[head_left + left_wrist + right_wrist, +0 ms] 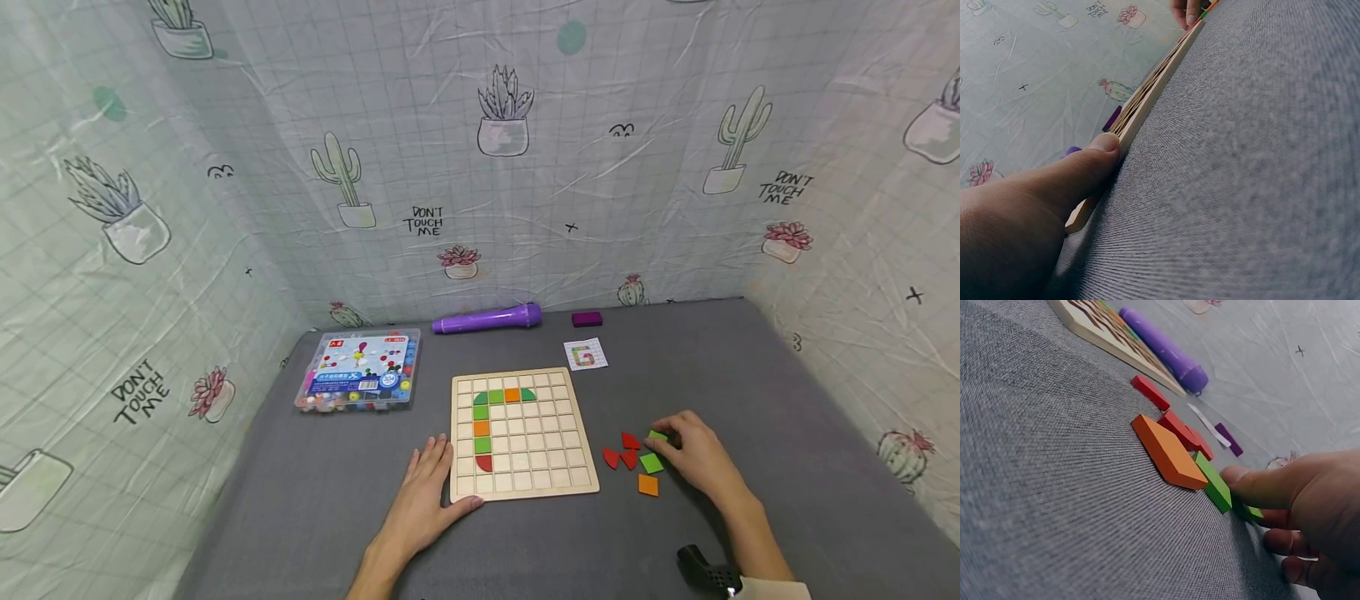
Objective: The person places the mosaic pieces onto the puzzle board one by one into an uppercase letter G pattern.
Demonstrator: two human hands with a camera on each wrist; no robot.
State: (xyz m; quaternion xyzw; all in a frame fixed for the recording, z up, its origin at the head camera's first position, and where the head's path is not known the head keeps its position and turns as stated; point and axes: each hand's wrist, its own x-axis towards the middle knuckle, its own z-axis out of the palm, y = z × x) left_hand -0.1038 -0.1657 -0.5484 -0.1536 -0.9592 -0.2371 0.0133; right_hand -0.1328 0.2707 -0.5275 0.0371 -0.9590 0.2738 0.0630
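Observation:
A wooden grid board (545, 493) holds a hook-shaped line of green, orange and red tiles. My left hand (422, 497) lies at its front left corner, fingers extended along the left side and thumb (1102, 145) on the front edge. Right of the board, my right hand (693, 450) pinches a green square tile (657, 436) between thumb and fingers, low over the cloth; the fingers partly hide it. Close by lie another green square tile (652, 463), an orange square tile (648, 485) and three red quarter-round tiles (611, 457).
Behind the board lies a small pattern card (586, 354) showing a coloured G shape. Further back are a purple microphone-shaped object (487, 319) and a dark purple block (587, 319). A clear box of colourful beads (358, 371) sits at the back left. Patterned curtains surround the grey tabletop.

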